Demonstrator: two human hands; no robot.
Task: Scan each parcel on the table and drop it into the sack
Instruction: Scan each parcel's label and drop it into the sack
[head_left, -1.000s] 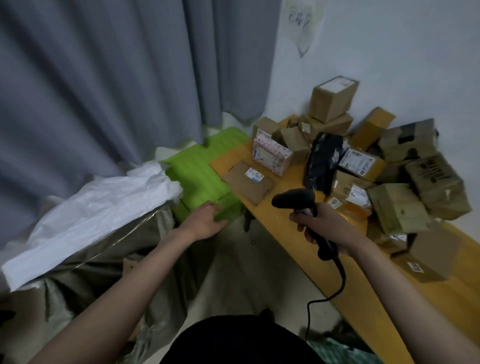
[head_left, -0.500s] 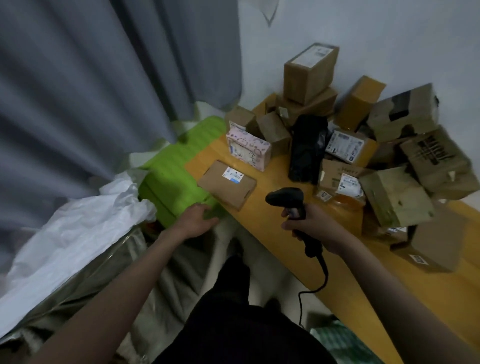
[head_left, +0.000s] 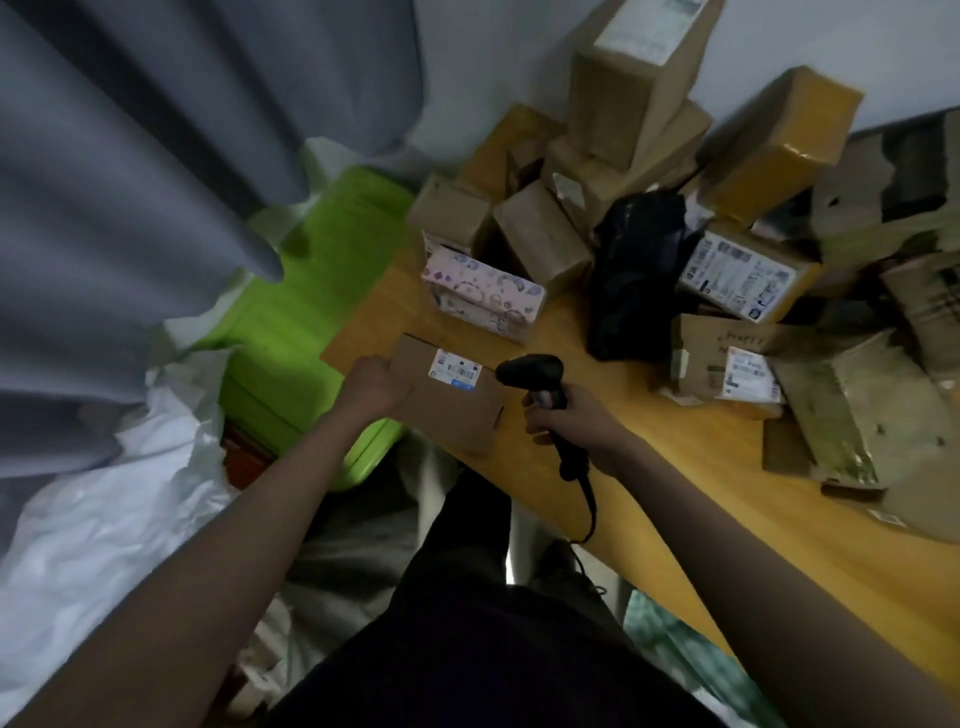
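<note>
Left grip (head_left: 371, 387) curled on parcel (head_left: 449, 402) edge, right (head_left: 569, 418) clutching scanner (head_left: 537, 376); we risk misread if label (head_left: 455, 368) tilts.

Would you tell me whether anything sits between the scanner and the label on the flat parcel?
Nothing visible does. The scanner in the right hand sits just beside the flat parcel, whose label faces up uncovered; the left hand holds its far edge.

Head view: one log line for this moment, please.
left hand grips flat parcel | right hand aims scanner | label up
</note>
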